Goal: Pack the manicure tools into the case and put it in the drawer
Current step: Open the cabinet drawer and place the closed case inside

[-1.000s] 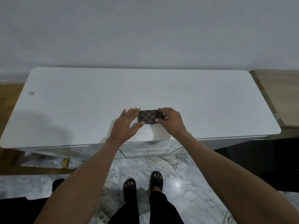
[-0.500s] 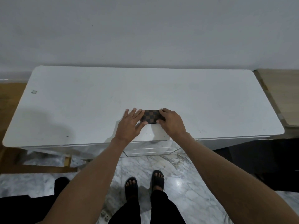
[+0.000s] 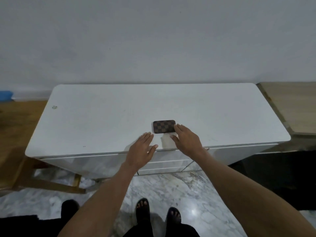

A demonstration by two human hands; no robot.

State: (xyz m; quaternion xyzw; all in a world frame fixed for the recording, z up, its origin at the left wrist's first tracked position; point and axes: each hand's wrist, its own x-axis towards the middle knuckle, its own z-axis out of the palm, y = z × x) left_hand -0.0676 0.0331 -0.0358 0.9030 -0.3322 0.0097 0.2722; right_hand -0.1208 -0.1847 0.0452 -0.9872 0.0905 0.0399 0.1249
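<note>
On the white rectangular surface (image 3: 102, 117) of a low white cabinet, toward its near edge and slightly right of centre, lies a small closed case with a brown checkerboard pattern and rounded corners (image 3: 163, 126), flat, long side parallel to the front edge. Left hand (image 3: 142, 149) open, fingers straight and together, thumb out to the right; it sits near the front edge, just below and left of the case, apart from it, holding nothing. Right hand (image 3: 187, 140) also open, palm down, fingers spread loosely; its fingertips (image 3: 177, 126) reach the case's right end, touching or just beside it, cannot tell which. No grip on the case from either hand. Drawer fronts (image 3: 164, 164) show below the surface edge between the forearms, glossy, all closed. Grey plain wall (image 3: 153, 40) behind the cabinet. A pale wooden top (image 3: 290, 106) adjoins the surface on the right. Wooden frame (image 3: 47, 183) under the left end. Grey-veined marble floor (image 3: 171, 190) below, with the person's feet in dark open-toed sandals (image 3: 143, 209) standing on it.
</note>
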